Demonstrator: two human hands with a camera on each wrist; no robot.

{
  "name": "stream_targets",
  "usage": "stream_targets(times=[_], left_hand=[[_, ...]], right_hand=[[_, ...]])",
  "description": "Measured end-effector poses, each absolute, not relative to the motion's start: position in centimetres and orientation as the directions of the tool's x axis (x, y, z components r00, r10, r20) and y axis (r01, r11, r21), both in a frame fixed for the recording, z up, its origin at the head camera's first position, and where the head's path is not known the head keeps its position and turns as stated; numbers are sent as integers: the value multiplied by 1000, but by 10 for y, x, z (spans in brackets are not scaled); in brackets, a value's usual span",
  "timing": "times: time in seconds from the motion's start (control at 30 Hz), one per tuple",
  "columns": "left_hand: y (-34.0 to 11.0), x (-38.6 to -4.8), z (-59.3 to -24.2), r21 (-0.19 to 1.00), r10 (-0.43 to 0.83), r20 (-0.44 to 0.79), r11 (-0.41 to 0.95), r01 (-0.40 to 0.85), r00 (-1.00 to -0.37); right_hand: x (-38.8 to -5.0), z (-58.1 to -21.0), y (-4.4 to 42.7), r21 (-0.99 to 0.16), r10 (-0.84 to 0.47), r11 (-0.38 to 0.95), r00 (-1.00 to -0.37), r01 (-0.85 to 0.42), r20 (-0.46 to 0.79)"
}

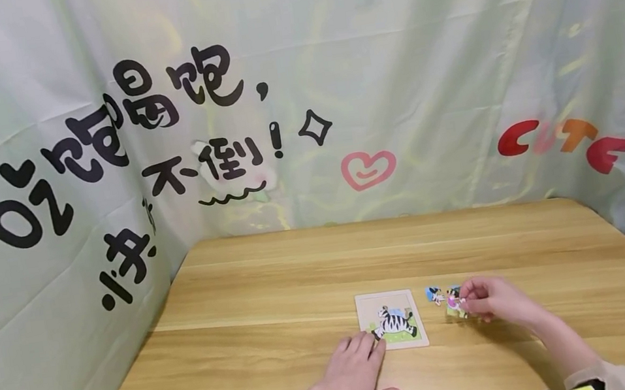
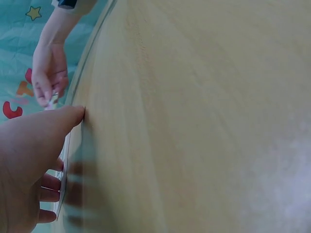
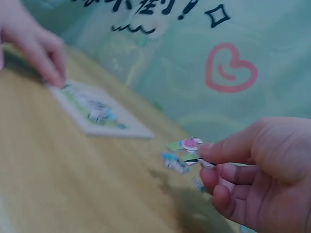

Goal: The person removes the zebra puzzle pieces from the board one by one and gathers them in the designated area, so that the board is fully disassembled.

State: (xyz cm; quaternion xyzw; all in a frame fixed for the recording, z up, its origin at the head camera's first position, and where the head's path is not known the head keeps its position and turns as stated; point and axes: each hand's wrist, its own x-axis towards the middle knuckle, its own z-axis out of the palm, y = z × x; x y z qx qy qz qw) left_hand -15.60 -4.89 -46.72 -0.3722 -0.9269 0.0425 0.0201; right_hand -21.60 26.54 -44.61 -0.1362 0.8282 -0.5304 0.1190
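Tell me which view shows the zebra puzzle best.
The head view: the zebra puzzle is sharpest, nearly whole. The right wrist view shows it slanted and blurred; the left wrist view, only a thin edge by the left hand.

Head cam: high on near side, facing forward and down, widest, table (image 1: 241, 283) to far curtain (image 1: 421, 75). Left wrist: low, close, rolled sideways, facing CUTE lettering (image 1: 577, 130) at far right; head shares it. Right wrist: low, close, facing far left; head shares puzzle board (image 3: 97, 109), pink heart (image 3: 227, 74).
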Motion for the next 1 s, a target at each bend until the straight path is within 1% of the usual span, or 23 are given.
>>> stream_targets(times=[0.07,0.13,0.17,0.27,0.37,0.43,0.7,0.83,1.0], left_hand=[[-49,-156,-467,-92,688,3,723,685,-725],[-49,-156,-467,-96,685,5,725,682,-728],[-49,-156,-467,-96,684,4,726,680,-730],[-49,-156,-466,-94,682,3,728,679,-731],[-49,-156,-466,-92,682,0,729,679,-732],[-49,-156,-466,-92,682,-3,728,679,-732],[-48,-156,-467,-93,689,4,722,686,-725],[-48,-156,-468,-92,690,8,721,687,-723],[-48,-156,-469,-92,688,10,724,684,-726]], right_hand=[[-214,-453,266,-902,-395,415,-917,-121,-59],[-211,-457,262,-886,-396,442,-916,-138,-55],[-210,-459,259,-871,-393,463,-919,-166,-34],[-209,-462,249,-787,-329,572,-944,-231,38],[-208,-462,241,-704,-267,664,-959,-252,92],[-208,-463,238,-678,-240,695,-966,-238,94],[-210,-467,238,-632,-243,730,-963,-261,118],[-209,-466,240,-641,-287,709,-950,-295,120],[-208,-465,242,-624,-360,698,-925,-352,119]])
